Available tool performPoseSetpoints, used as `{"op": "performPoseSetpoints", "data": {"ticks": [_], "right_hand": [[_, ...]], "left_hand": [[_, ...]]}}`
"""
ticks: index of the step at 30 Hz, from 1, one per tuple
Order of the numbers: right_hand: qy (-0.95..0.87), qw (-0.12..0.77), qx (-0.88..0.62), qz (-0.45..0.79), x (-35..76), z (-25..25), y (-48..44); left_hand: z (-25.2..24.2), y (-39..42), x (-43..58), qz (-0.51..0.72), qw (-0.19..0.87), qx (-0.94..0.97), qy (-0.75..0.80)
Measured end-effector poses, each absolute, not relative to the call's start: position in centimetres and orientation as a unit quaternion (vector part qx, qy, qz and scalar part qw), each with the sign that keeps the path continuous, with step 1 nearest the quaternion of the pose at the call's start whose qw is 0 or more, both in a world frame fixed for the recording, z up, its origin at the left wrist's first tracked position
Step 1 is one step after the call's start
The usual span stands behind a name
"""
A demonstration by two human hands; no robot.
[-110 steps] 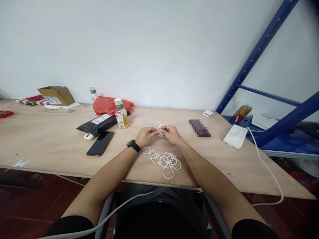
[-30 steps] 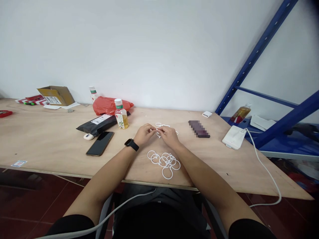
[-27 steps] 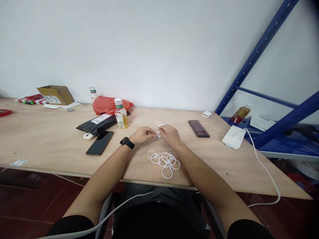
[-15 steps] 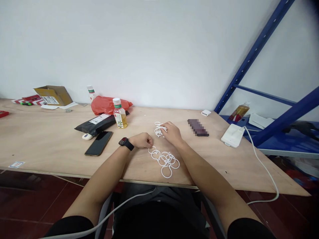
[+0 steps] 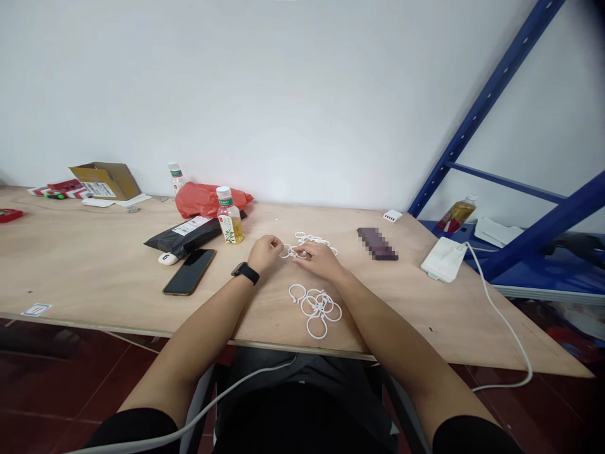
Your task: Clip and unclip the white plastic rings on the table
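Note:
My left hand (image 5: 265, 251), with a black watch on its wrist, is closed in a pinch on a white plastic ring (image 5: 285, 252). My right hand (image 5: 320, 259) meets it from the right, fingers curled on the same ring beside a small pile of white rings (image 5: 312, 239) further back. A second cluster of several white rings (image 5: 316, 305) lies on the wooden table (image 5: 94, 265) nearer to me, between my forearms.
A black phone (image 5: 190, 271), a white oval object (image 5: 167, 258), a black parcel (image 5: 186, 233), a tea bottle (image 5: 230, 216) and a red bag (image 5: 208, 198) lie left. A dark box (image 5: 377, 244), white charger (image 5: 443, 259) with cable and blue shelving (image 5: 520, 214) are right.
My left hand dropped to the near cluster, took a ring from its left end and carried it up to my right hand. The near cluster is now shorter on its left side.

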State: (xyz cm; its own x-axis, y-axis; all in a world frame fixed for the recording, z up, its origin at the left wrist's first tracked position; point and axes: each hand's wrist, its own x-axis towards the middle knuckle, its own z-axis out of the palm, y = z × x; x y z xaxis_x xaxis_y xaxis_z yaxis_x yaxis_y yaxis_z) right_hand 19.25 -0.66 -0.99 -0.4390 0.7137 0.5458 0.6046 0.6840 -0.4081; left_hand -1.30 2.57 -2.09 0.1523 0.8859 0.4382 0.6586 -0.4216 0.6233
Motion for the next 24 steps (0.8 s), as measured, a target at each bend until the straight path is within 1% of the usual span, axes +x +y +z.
{"op": "performPoseSetpoints", "data": {"ticks": [5,10,13,16,19,24], "right_hand": [[-0.834,0.374,-0.401,0.058,19.2,-1.1,-0.5],[-0.813,0.397,-0.42,0.068,19.3,-1.2,-0.3],[-0.799,0.414,-0.427,0.081,19.3,-1.3,-0.3],[-0.797,0.426,-0.418,0.094,19.2,-1.2,-0.3],[-0.8,0.432,-0.401,0.11,19.2,-1.1,-0.4],[-0.793,0.441,-0.398,0.136,19.0,-0.8,-0.6]], "left_hand": [[-2.3,2.3,-0.8,0.407,0.172,0.745,0.499],[-1.2,1.0,-0.3,0.444,0.132,0.774,0.431],[-0.6,0.2,0.1,0.424,0.099,0.799,0.415],[-0.6,0.0,0.4,0.404,0.086,0.8,0.435],[-0.8,0.1,0.5,0.398,0.092,0.8,0.439],[-0.8,0.3,0.4,0.403,0.117,0.813,0.405]]}}
